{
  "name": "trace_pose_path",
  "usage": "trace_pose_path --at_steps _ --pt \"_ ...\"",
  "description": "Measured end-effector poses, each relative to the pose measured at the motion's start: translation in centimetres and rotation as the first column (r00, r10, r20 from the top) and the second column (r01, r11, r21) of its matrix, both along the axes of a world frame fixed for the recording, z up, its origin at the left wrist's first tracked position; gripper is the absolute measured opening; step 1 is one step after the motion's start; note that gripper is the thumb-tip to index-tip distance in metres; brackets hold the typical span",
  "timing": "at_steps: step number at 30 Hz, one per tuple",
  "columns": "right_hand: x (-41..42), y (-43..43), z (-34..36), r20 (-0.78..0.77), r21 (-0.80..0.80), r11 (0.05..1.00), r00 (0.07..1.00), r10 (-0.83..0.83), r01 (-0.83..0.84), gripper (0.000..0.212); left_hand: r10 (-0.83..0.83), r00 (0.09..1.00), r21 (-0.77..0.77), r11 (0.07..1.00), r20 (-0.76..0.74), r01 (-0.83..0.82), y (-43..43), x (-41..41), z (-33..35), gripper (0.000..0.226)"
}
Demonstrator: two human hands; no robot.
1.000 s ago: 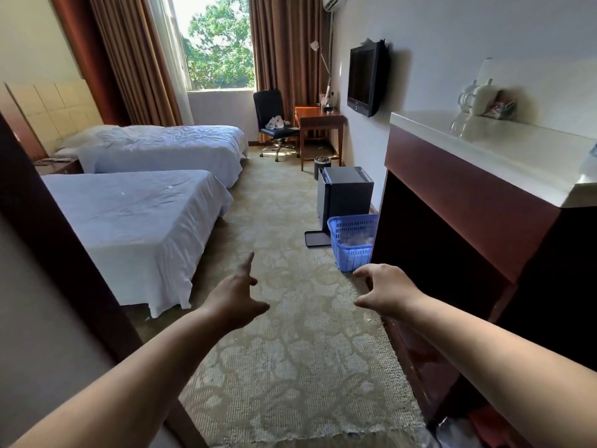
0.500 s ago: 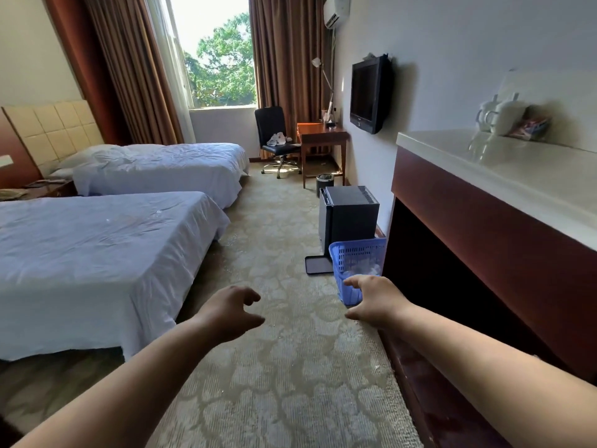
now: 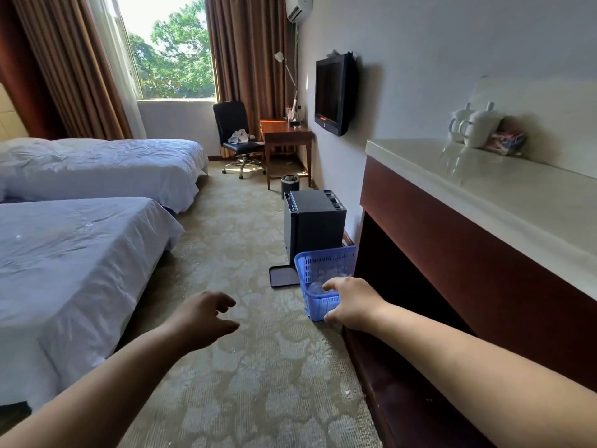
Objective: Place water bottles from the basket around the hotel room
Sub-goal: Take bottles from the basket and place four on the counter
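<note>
Basket (image 3: 318,265), blue slatted plastic, on the carpet (image 3: 245,367) at right, against the dark wood counter unit (image 3: 452,253); clear water bottles (image 3: 318,287) dimly visible inside through the slats, number not discernible. Right hand (image 3: 352,302) in front of the basket's near side, fingers curled and loosely apart, holding nothing; contact with the basket cannot be told. Left hand (image 3: 202,316) over the carpet, well left of the basket, empty, fingers bent and spread. Black mini fridge (image 3: 315,221) just beyond the basket. White cups (image 3: 475,126) on the pale countertop (image 3: 517,202), far right. Two white beds (image 3: 80,240) at left. Desk (image 3: 286,135), office chair (image 3: 237,134) and wall television (image 3: 332,93) at the far end.
</note>
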State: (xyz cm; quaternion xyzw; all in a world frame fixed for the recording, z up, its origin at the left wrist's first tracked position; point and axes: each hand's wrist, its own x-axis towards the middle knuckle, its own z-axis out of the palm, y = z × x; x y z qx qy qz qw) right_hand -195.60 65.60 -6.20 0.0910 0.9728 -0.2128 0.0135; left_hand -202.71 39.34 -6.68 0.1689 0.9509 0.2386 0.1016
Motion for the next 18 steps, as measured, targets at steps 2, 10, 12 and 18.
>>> trace_pose_path --at_steps 2,10,12,18 --pt "-2.2 0.0 -0.2 -0.003 0.002 1.0 1.0 -0.005 0.005 0.063 -0.003 1.0 0.0 1.0 0.013 0.003 0.1 -2.3 -0.1 0.05" --pt "-13.1 -0.3 -2.0 0.015 -0.007 0.999 0.999 -0.036 0.037 0.064 -0.027 0.999 0.051 0.998 0.039 0.025 -0.1 -14.2 -1.1 0.057" --pt "-16.1 -0.5 -2.2 0.026 -0.009 0.998 0.998 -0.061 0.061 0.064 -0.035 0.999 0.053 0.998 0.04 0.033 -0.4 -17.7 -1.0 0.057" --pt "-24.7 -1.2 -3.1 0.038 -0.019 0.993 0.993 -0.115 0.115 0.063 -0.08 0.996 -0.024 0.996 0.048 0.081 -1.2 -27.3 -1.3 0.054"
